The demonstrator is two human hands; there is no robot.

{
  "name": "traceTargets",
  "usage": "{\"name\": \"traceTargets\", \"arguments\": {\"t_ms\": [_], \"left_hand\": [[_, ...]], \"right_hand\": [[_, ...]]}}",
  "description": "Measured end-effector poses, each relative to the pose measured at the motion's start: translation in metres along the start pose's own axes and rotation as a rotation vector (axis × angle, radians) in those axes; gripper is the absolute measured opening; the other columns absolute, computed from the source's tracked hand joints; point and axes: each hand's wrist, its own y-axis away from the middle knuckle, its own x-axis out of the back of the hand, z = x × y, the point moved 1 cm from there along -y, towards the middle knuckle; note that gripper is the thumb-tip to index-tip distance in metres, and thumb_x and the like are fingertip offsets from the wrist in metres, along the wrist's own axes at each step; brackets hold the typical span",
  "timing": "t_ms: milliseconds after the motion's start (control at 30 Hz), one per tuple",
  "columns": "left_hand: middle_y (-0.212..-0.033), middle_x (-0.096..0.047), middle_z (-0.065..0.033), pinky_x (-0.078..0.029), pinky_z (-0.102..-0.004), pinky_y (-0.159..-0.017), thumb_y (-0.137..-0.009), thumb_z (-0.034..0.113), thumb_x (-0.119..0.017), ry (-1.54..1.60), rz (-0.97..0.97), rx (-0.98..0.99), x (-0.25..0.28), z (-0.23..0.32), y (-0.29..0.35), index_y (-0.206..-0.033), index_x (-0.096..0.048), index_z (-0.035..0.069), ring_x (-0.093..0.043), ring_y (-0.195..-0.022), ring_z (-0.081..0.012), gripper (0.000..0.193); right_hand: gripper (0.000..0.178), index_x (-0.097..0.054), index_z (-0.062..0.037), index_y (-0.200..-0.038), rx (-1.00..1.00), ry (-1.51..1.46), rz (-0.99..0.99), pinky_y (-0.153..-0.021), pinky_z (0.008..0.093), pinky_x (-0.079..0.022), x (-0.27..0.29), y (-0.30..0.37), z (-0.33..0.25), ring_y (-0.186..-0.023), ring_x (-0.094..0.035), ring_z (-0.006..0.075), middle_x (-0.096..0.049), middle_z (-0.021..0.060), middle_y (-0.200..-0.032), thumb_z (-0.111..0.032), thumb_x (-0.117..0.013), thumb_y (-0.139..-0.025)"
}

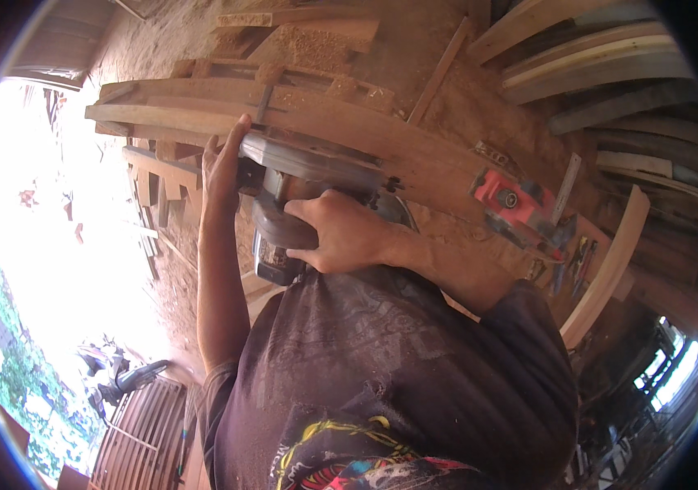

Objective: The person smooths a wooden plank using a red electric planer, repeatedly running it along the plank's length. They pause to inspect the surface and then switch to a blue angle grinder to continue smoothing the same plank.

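A grey and black circular saw (308, 163) rests on a long wooden plank (430, 167) in front of my body. My right hand (349, 233) is wrapped round its black rear handle. At the saw's front end, my left hand (222, 167) has its fingers stretched out toward the plank, with the fingertips by the saw's metal front edge. The saw hides the palm side of that hand and where the blade meets the wood. A dark narrow piece (265, 104) lies across the boards just beyond the left fingertips.
A red and black power tool (512, 200) lies on the plank's right part, near several hand tools (582, 265). Curved boards (602, 69) are stacked at the far right. A pale board (610, 269) slants up beside my right elbow. Sawdust (316, 45) covers wood offcuts at the back.
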Motion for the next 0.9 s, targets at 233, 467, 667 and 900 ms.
{"name": "traceTargets", "arguments": {"t_ms": [233,467,667,900], "left_hand": [[-0.152,-0.049,-0.0327,-0.052,-0.0435,-0.107,-0.073,0.071,-0.089,0.013,-0.008,-0.026,0.003,0.001,0.001,-0.165,-0.024,-0.015,-0.060,-0.133,-0.0358,0.142],[-0.147,-0.054,-0.0312,-0.052,-0.0430,-0.105,-0.074,0.071,-0.089,-0.023,0.011,-0.020,0.006,-0.001,-0.005,-0.166,-0.026,-0.014,-0.063,-0.128,-0.0349,0.140],[-0.131,-0.062,-0.0281,-0.058,-0.0416,-0.090,-0.075,0.070,-0.089,-0.039,-0.002,-0.012,0.007,0.007,0.003,-0.165,-0.026,-0.014,-0.071,-0.100,-0.0284,0.138],[-0.122,-0.065,-0.0252,-0.059,-0.0404,-0.078,-0.077,0.068,-0.088,-0.023,0.006,-0.065,0.005,0.014,0.009,-0.166,-0.023,-0.014,-0.071,-0.084,-0.0237,0.138]], "right_hand": [[0.047,-0.068,0.0074,-0.118,0.021,-0.011,0.021,-0.091,0.0504,-0.058,-0.004,-0.006,0.005,-0.098,-0.074,0.0483,-0.074,0.0322,-0.098,-0.022,-0.086,-0.085],[0.051,-0.069,0.0107,-0.119,0.013,-0.020,0.012,-0.091,0.0496,-0.058,-0.005,-0.009,0.005,-0.098,-0.075,0.0474,-0.074,0.0332,-0.097,-0.023,-0.087,-0.085],[0.052,-0.069,0.0122,-0.120,0.041,-0.034,0.030,-0.091,0.0486,-0.059,-0.008,-0.012,0.008,-0.098,-0.076,0.0464,-0.074,0.0341,-0.098,-0.022,-0.087,-0.084],[0.047,-0.072,0.0098,-0.117,-0.019,-0.079,0.004,-0.099,0.0511,-0.059,-0.007,-0.017,0.007,-0.106,-0.075,0.0469,-0.074,0.0349,-0.103,-0.022,-0.083,-0.084]]}}
